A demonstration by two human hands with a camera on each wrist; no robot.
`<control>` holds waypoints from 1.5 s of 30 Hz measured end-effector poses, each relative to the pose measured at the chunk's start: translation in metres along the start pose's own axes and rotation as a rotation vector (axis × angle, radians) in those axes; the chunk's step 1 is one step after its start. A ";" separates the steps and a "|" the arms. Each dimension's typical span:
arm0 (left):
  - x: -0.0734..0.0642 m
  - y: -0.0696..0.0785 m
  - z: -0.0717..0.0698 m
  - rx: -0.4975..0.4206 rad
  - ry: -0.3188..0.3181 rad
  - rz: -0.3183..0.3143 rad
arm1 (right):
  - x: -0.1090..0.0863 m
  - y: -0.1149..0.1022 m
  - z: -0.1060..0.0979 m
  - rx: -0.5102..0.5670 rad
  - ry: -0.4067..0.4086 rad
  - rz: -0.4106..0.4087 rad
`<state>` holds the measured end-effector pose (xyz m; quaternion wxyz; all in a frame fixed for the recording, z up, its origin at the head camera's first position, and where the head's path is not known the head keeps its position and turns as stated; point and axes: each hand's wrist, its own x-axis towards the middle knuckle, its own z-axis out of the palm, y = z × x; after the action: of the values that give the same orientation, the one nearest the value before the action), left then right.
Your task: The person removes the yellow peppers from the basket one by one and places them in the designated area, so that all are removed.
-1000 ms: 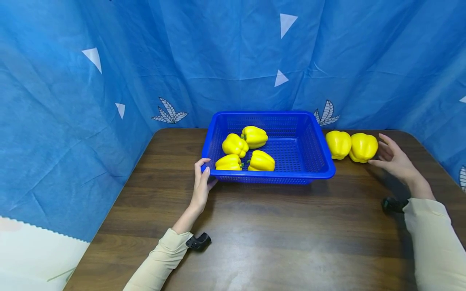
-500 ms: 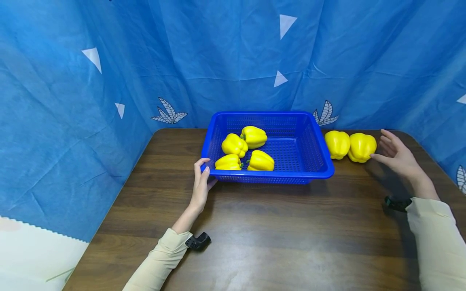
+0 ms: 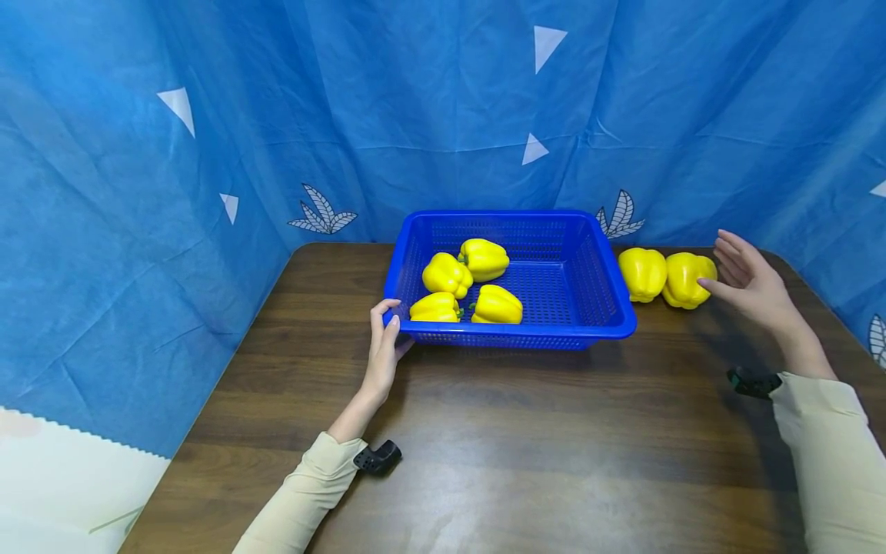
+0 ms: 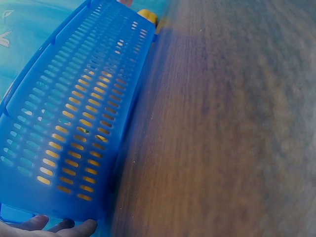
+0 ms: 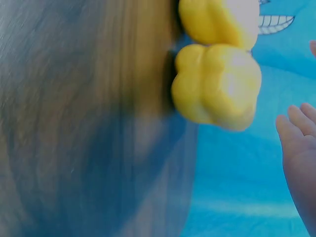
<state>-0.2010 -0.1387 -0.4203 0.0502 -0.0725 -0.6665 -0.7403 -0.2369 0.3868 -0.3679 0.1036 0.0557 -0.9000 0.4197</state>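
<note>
My left hand grips the near left corner of a blue plastic basket, thumb on the rim. In the left wrist view, its fingertips curl at the end of the slotted basket wall. Several yellow bell peppers lie inside, mostly to the left, including one at the front. Right of the basket, two more stand side by side on the table: an inner pepper and an outer pepper. Beside the outer one is my right hand, fingers extended and thumb apart, holding nothing; its thumb tip overlaps that pepper in the head view.
A brown wood-grain table lies under everything. Blue cloth with white triangles and leaf prints hangs behind the table and along its sides, close behind the basket and peppers. A pale cloth piece shows at lower left.
My right hand has risen slightly beside the outer pepper, its fingertips now higher in the head view. The left hand, basket and peppers stay where they were.
</note>
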 end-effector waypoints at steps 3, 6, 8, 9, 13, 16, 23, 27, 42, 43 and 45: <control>0.000 0.000 0.000 0.001 -0.002 0.003 | 0.003 -0.007 0.002 -0.003 0.004 -0.026; 0.000 0.001 0.000 0.004 -0.003 0.005 | 0.005 -0.012 0.004 -0.008 0.002 -0.047; 0.000 0.001 0.000 0.010 -0.005 0.007 | 0.006 -0.015 0.006 -0.016 0.001 -0.053; 0.000 0.001 0.000 0.012 -0.005 0.006 | 0.006 -0.017 0.007 -0.018 0.001 -0.057; -0.001 0.001 0.000 0.021 -0.006 0.004 | 0.007 -0.023 0.011 -0.022 0.009 -0.071; -0.001 0.001 0.000 0.024 -0.009 0.002 | 0.015 -0.014 0.013 -0.022 0.024 -0.099; -0.001 0.001 0.000 0.026 -0.009 0.000 | 0.013 -0.036 0.022 0.046 0.019 -0.170; 0.000 0.001 0.000 0.023 -0.007 0.001 | 0.016 -0.040 0.027 0.121 0.027 -0.234; -0.001 0.000 -0.001 0.047 -0.017 0.005 | 0.019 -0.071 0.050 0.033 -0.050 -0.299; -0.001 0.000 -0.001 0.048 -0.016 0.004 | 0.020 -0.072 0.051 0.034 -0.057 -0.302; -0.001 0.001 -0.001 0.050 -0.017 0.005 | 0.020 -0.073 0.054 0.035 -0.070 -0.313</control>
<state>-0.2001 -0.1396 -0.4199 0.0483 -0.0792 -0.6848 -0.7228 -0.2507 0.2978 -0.3425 0.1352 0.2115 -0.8759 0.4120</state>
